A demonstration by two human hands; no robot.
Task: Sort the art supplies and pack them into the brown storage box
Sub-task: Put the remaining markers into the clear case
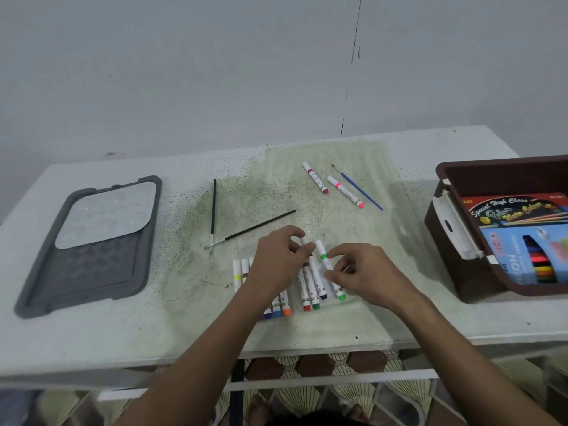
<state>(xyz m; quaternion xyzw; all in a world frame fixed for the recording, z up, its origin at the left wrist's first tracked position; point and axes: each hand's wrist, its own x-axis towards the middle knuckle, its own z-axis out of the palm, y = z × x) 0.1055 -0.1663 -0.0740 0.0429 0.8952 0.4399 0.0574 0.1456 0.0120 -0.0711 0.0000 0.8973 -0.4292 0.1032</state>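
Left hand point(278, 259) pinches a white marker point(313, 269) over the marker row point(307, 290), near-centre table point(123, 333). Right hand point(365, 272) pinches the green-banded marker point(326, 265). Brown storage box point(461, 272) sits far right, holding packets.

Soft, even, rather dim light falls from above, leaving faint shadows beneath the left hand point(278, 265) and right hand point(365, 273), a pale sheen on the tray point(40, 302) far left, and wide-angle bending toward the blurrier edges.
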